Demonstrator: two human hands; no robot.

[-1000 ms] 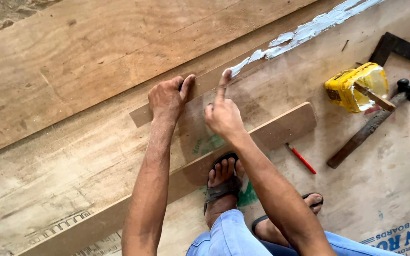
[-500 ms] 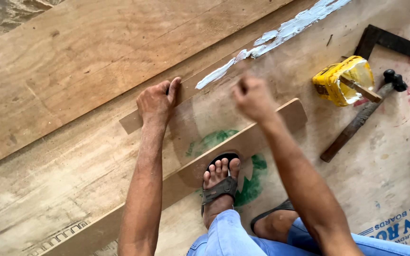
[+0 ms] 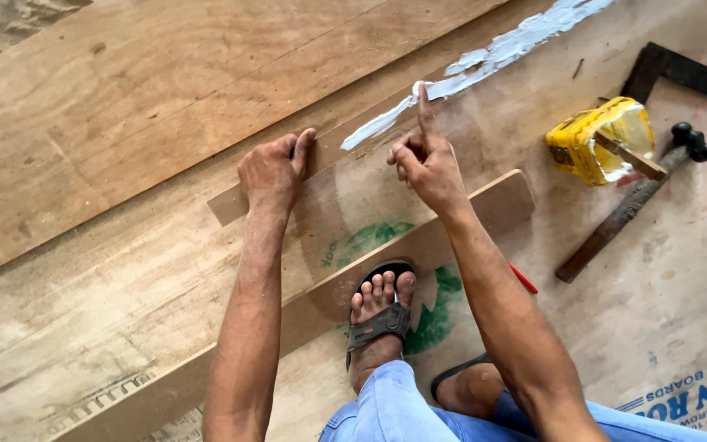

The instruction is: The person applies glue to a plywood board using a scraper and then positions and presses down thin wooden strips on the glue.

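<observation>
Left hand [image 3: 273, 168] pressed flat, fingers together, on near end of thin wooden strip [image 3: 321, 168] lying on plywood floor [image 3: 124, 98]. Right hand [image 3: 425, 160] loosely curled, gripping nothing, index finger extended into white glue line [image 3: 484, 57] along strip. Yellow glue container [image 3: 595, 139] and hammer [image 3: 628, 205] well apart to the right.

The left hand [image 3: 272, 170] rests on the end of a narrow wood strip [image 3: 321, 176]; the right hand [image 3: 427, 164] is just beside it to the right — its forefinger at the near end of a glue line [image 3: 484, 61] running away up-right. Nearer the person, below both hands, lies a wooden plank [image 3: 468, 225] with a sandalled foot [image 3: 380, 307] on it. Well right of the right hand sit a glue container [image 3: 595, 139] and a hammer [image 3: 628, 205] — touching.
</observation>
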